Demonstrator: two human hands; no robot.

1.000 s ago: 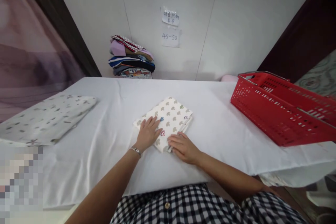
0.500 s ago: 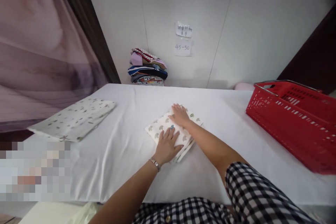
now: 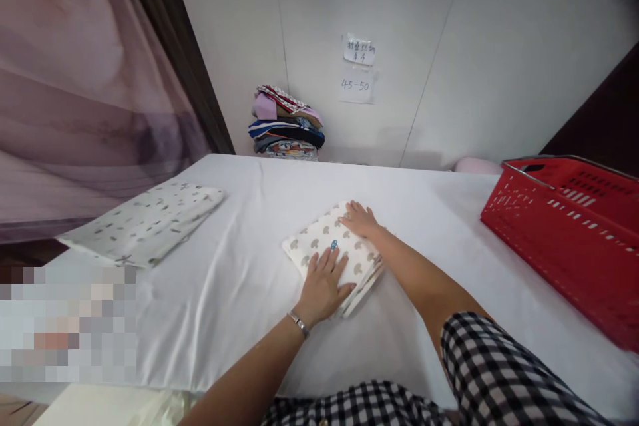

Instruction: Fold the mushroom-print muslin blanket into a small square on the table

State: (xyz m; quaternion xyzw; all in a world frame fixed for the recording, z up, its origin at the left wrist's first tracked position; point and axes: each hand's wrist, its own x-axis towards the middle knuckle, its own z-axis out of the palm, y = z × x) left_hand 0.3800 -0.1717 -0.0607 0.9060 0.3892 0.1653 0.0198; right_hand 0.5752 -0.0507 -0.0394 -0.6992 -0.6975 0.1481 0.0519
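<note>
A folded white cloth (image 3: pixel 319 234) printed with grey mushrooms and a blue one lies on the white-covered table (image 3: pixel 249 293). My left hand (image 3: pixel 323 286) rests flat on its near edge, fingers spread. On the far right corner of the cloth lies my right hand (image 3: pixel 360 219), palm down with its fingers stretched out. Layers of the fold show along the cloth's near right side. Neither hand grips anything.
Another folded white cloth (image 3: pixel 150 223) with small dark prints lies at the table's left. A red basket (image 3: pixel 559 233) with a metal handle stands at the right. Against the wall is a stack of folded fabrics (image 3: pixel 287 126), below paper signs (image 3: pixel 357 85).
My right hand has slid right across the cloth towards its far right corner, uncovering more of the print. My left hand stays on the near edge. The whole view has shifted slightly.
</note>
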